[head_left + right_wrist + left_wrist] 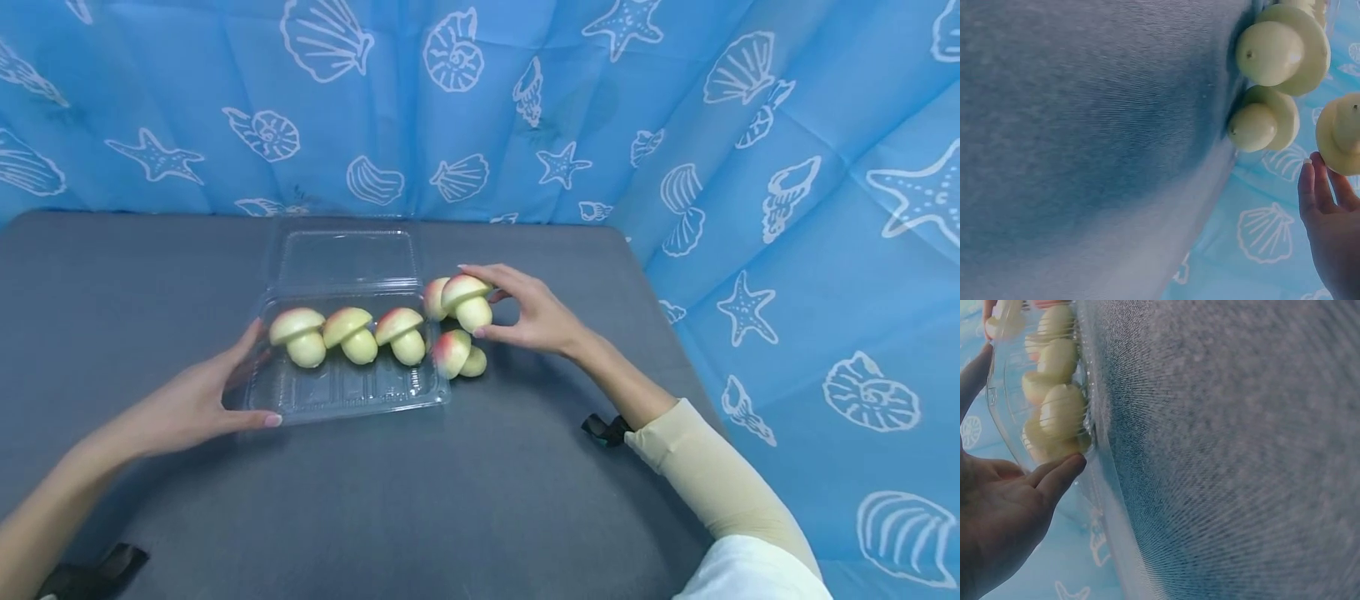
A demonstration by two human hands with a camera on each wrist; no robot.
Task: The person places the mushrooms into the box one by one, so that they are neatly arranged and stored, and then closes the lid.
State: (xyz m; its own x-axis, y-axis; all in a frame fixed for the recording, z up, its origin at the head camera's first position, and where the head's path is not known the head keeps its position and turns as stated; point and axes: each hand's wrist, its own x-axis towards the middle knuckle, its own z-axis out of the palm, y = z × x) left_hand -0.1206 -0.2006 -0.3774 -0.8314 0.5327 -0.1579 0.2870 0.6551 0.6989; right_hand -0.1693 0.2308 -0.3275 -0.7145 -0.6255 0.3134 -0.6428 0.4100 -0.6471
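Note:
Between its thumb and fingers, my right hand (532, 312) pinches a pale yellow-green toy mushroom (474, 310) with a red-blushed cap, just off the right end of a clear plastic container (345, 404). In the right wrist view that mushroom (1341, 134) is partly cut off by the frame edge. Three like mushrooms (356, 333) stand in a row inside the container. My left hand (198, 400) rests against the container's left end, its fingers fairly straight along the side and its thumb at the front corner. Through the plastic, some left fingers look blurred.
Two more mushrooms are beside the container's right end: one (435, 298) behind the held one, another (453, 354) lying on its side. The container's lid (348, 254) stands open at the back. A grey table (465, 500) meets a blue shell-patterned curtain (480, 108).

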